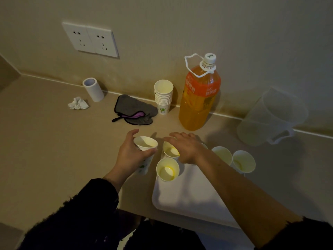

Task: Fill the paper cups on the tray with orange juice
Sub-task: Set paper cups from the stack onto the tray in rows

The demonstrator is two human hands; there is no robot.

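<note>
left hand (132,153) holds off-tray cup (145,143) | right hand (186,148) grips tray cup (169,150)

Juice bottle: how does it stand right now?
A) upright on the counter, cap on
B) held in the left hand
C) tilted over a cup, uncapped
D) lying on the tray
A: the juice bottle stands upright on the counter, its white cap in place.
</note>
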